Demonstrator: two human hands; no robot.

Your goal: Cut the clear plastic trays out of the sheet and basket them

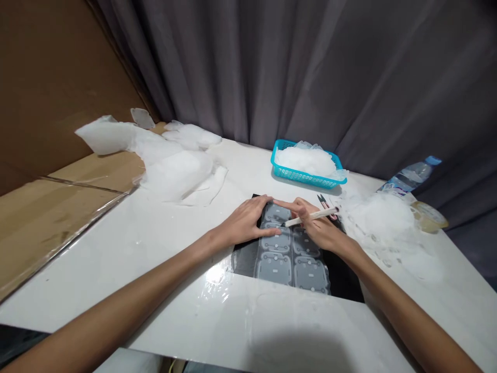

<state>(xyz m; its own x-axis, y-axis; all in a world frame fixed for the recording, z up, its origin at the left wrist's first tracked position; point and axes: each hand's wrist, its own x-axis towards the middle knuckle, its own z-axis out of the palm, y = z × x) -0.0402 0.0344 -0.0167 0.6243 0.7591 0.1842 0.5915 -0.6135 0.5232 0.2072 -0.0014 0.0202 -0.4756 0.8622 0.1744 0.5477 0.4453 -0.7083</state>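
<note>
On the white table [174, 300] lies a black sheet [246, 259], topped by a translucent plastic sheet [274, 267] with rounded panels in two columns. My left hand [248, 221] rests flat on the left side of the plastic, its fingers stretched and the thumb pointing right across a panel. A slim white pen [310, 216] with dark ends is held in my right hand [314, 225]. Its lower end is at the plastic near my left thumb. My right index finger reaches out to the sheet's top edge, close to my left fingertips.
Small scissors [324, 204] lie just beyond my right hand. Behind is a turquoise basket [306, 178] of white fluffy material. More white fluff [174, 171] is piled left. At right are fluffy scraps [388, 217], a water bottle [409, 176] and a tape roll [429, 216]. Cardboard [77, 202] borders the left.
</note>
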